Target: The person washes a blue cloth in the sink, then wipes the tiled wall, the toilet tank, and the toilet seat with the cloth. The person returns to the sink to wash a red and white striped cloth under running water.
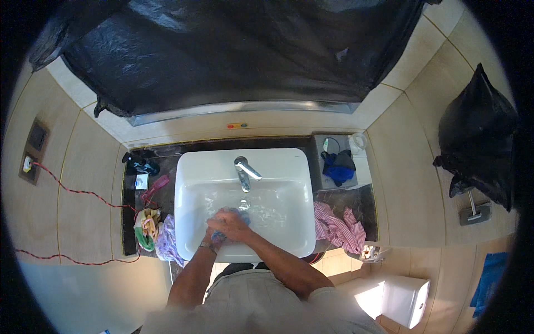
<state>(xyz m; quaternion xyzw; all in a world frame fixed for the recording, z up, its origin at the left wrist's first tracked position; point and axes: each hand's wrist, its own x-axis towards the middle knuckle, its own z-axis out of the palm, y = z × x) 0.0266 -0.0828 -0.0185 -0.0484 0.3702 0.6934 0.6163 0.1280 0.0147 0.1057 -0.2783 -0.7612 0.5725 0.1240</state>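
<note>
Both my hands are together at the left part of a white sink [187, 167], over the water [272, 214] in its basin. My right hand [232, 225] lies across my left hand [213, 236], with its fingers curled. Between them they grip a small wet bluish cloth [243, 215], bunched up, with most of it hidden by the fingers. A band circles my left wrist. Behind the hands stands a chrome faucet [243, 171], its spout pointing into the basin.
On the dark counter at left lie a lilac cloth [167, 240], a multicoloured cloth [146, 225] and a pink object [156, 186]. A red-striped cloth [340, 227] lies at right, near a blue and black cloth [338, 168]. A red cord [83, 193] hangs at left.
</note>
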